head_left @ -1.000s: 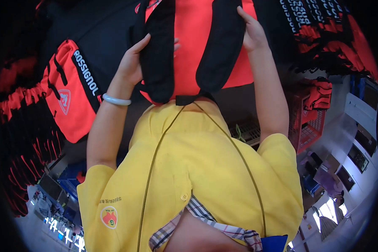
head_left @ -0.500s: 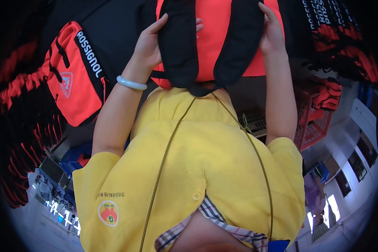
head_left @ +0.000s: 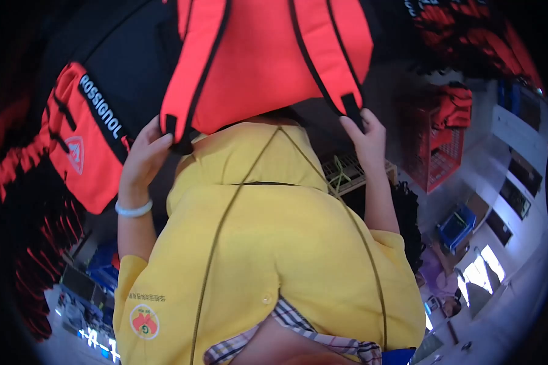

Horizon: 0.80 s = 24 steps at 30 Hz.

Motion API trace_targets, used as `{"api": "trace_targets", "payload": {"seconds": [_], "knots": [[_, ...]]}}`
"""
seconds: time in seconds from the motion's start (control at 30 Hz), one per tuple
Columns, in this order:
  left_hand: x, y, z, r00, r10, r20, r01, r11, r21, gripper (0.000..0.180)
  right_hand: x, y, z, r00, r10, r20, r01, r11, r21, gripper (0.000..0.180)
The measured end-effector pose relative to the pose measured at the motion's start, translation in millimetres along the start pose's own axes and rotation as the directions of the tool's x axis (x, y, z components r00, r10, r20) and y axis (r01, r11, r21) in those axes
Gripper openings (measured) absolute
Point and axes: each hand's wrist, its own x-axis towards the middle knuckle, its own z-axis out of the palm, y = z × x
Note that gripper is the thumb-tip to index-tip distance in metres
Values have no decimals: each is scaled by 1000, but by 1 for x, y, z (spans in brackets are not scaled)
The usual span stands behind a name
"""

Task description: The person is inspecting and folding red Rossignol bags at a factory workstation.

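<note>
A red backpack (head_left: 261,67) lies before me at the top of the head view, its two padded straps with black edging running toward my body. My left hand (head_left: 145,151) is closed on the black lower end of the left shoulder strap (head_left: 202,48). On the other side, my right hand (head_left: 369,135) pinches the black end of the right shoulder strap (head_left: 324,55) between thumb and fingers. Both straps are drawn out toward me. The backpack's far part is cut off by the upper edge.
Another red and black backpack (head_left: 82,146) lies to the left, beside a stack of red and black ones (head_left: 42,237). More are piled at the far right (head_left: 468,36). A red plastic crate (head_left: 438,152) stands on the right; a person in purple (head_left: 435,271) is farther back.
Both hands have moved from the strap sides down to the strap ends, nearer my body and farther apart. The straps now show their red side instead of black.
</note>
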Motion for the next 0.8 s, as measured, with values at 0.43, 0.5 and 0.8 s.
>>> {"api": "trace_targets", "payload": {"seconds": [0.43, 0.5, 0.8], "knots": [[-10, 36, 15, 801, 507, -319, -455, 861, 226, 30, 84, -7, 105, 935, -142, 324, 75, 974, 212, 22], [-17, 21, 18, 889, 299, -346, -108, 873, 476, 44, 87, 7, 106, 928, -154, 338, 70, 966, 248, 24], [-31, -143, -59, 530, 512, -676, 285, 643, 711, 31, 32, 82, 80, 989, -69, -131, 24, 949, -313, 41]]}}
